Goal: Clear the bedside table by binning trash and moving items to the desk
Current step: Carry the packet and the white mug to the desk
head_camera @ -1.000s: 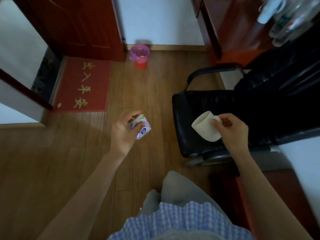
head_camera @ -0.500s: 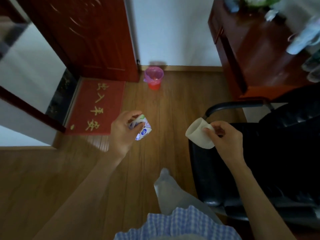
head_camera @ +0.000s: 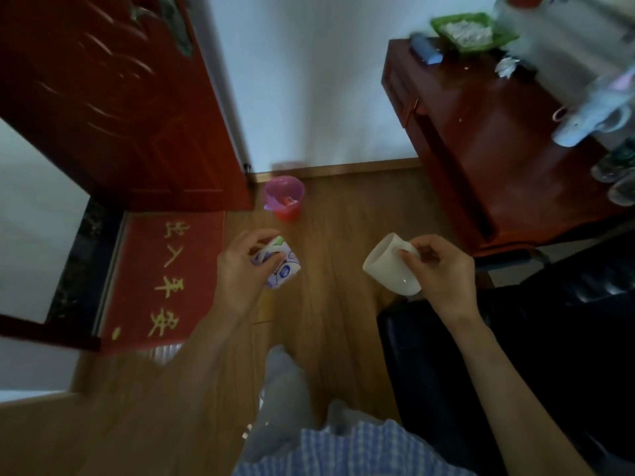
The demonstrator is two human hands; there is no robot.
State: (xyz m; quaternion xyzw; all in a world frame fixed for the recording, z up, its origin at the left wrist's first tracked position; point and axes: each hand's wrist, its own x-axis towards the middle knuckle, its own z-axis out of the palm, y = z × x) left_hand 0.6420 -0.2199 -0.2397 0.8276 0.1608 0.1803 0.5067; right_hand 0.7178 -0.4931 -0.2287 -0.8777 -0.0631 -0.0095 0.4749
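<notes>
My left hand grips a small printed white packet with blue and green marks, held over the wooden floor. My right hand holds a plain white mug by its handle, tilted with the mouth to the upper left. A small red bin with a pink liner stands on the floor by the wall, ahead of the packet. The dark red desk is at the upper right.
A black office chair stands on the right, under my right arm. On the desk are a green tray, bottles and blurred items. A red door and a red doormat lie to the left.
The view has moved forward and tipped up: the bin and the desk look nearer and more of the desk top shows. Both hands keep their objects in much the same pose.
</notes>
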